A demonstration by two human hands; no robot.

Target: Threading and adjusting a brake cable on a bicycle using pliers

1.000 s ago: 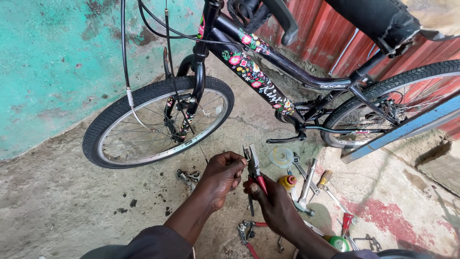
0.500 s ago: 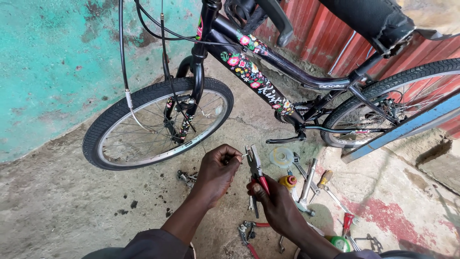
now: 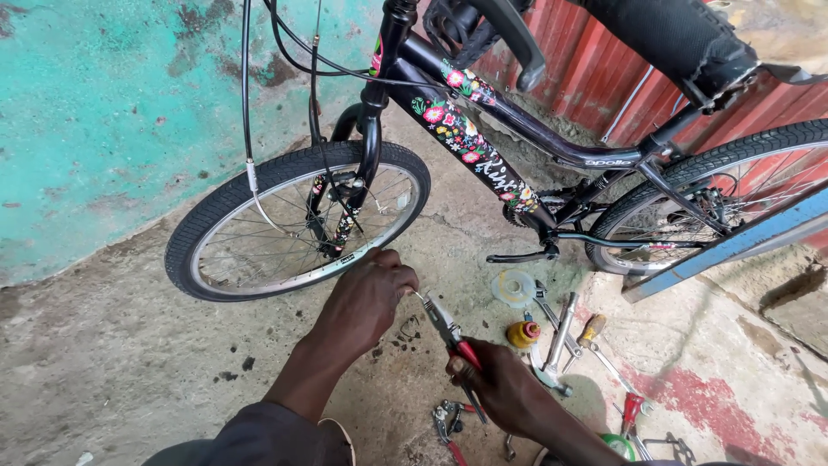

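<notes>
My right hand (image 3: 504, 393) grips red-handled pliers (image 3: 450, 335), whose jaws point up and left toward my left hand (image 3: 366, 302). My left hand is closed, pinching a thin wire or cable end that meets the plier jaws. Both hands hover over the concrete ground, just below the front wheel (image 3: 297, 223) of a black bicycle (image 3: 483, 147) with flower stickers on its frame. Loose black cables (image 3: 247, 112) hang from the handlebar area down past the wheel.
Tools lie on the ground right of my hands: a yellow-and-red oil bottle (image 3: 523, 334), wrenches (image 3: 561, 332), a wooden-handled screwdriver (image 3: 595, 332), more pliers (image 3: 448, 423). A turquoise wall (image 3: 112, 112) stands left, a red corrugated sheet (image 3: 604, 78) behind, a blue bar (image 3: 733, 246) at right.
My left hand has risen toward the wheel rim and the pliers have tilted left, their jaws now at my left fingertips. The view has shifted slightly.
</notes>
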